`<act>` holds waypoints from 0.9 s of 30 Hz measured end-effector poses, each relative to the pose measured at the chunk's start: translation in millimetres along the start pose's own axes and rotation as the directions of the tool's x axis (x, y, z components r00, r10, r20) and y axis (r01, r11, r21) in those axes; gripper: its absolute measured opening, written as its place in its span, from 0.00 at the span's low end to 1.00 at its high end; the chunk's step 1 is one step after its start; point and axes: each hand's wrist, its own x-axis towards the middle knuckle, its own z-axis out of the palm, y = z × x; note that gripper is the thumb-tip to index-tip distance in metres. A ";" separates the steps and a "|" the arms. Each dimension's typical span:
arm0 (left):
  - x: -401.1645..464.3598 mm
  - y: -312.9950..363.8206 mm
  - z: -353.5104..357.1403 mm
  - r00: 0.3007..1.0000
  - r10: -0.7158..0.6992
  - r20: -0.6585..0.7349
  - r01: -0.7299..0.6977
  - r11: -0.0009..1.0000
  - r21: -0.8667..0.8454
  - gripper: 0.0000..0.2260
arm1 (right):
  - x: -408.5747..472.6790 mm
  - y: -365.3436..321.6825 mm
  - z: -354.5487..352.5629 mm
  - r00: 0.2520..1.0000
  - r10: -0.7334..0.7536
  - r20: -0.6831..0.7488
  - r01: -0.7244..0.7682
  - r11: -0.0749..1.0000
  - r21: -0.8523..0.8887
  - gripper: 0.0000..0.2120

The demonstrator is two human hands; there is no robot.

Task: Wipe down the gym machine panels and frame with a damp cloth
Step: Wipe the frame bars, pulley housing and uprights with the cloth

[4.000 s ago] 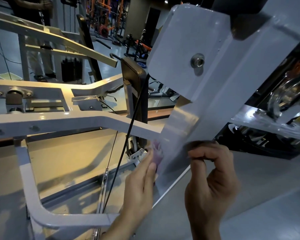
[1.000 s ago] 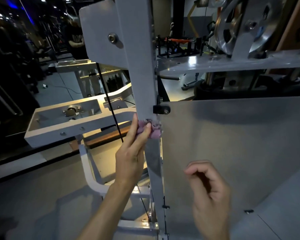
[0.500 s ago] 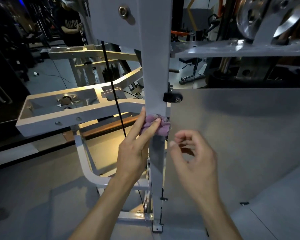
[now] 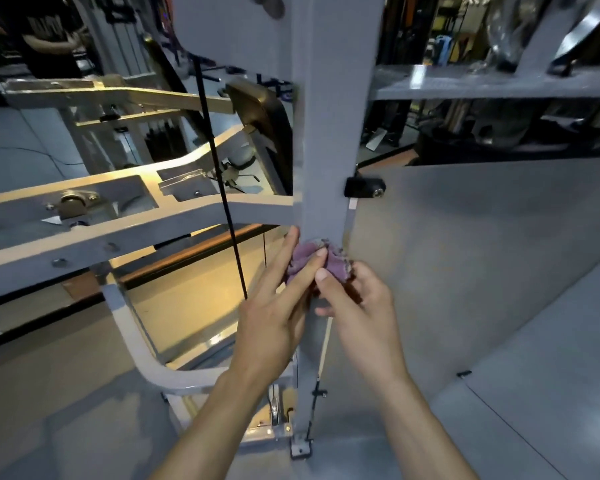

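**Cloth on the upright, wiping partway**

Cloth (image 4: 312, 259), purple and bunched, pressed against grey upright post (image 4: 326, 150) just below the black clip (image 4: 364, 187). No clear long axis in the crumpled wad; post runs vertically, top to floor. Held from the left by left hand (image 4: 274, 317), fingers straight and laid over it; pinched from the right by right hand (image 4: 357, 306), thumb and fingers curled on its edge. Seemingly mid-task: lower post, side panel (image 4: 482, 254) and pale frame arm (image 4: 136, 230) probably left to do.
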 end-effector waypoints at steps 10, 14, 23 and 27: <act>-43.7 14.3 -24.2 0.997 -0.010 -0.081 0.017 0.997 0.076 0.22 | -32.8 8.9 13.8 0.979 0.108 -0.174 -0.110 0.994 -0.004 0.12; -41.0 15.9 -35.2 0.998 -0.064 -0.002 0.064 0.998 -0.007 0.18 | -40.8 8.4 14.7 0.981 0.105 -0.161 -0.104 0.994 0.016 0.23; -23.8 18.7 -43.8 0.955 -0.241 0.175 0.279 0.929 -0.242 0.10 | -41.5 15.7 11.4 1.000 -0.010 -0.027 0.010 1.000 0.007 0.13; -15.2 24.1 -45.8 0.916 -0.288 0.279 0.396 0.758 -0.518 0.09 | -39.6 21.8 3.9 0.997 0.049 -0.059 -0.042 0.992 0.115 0.14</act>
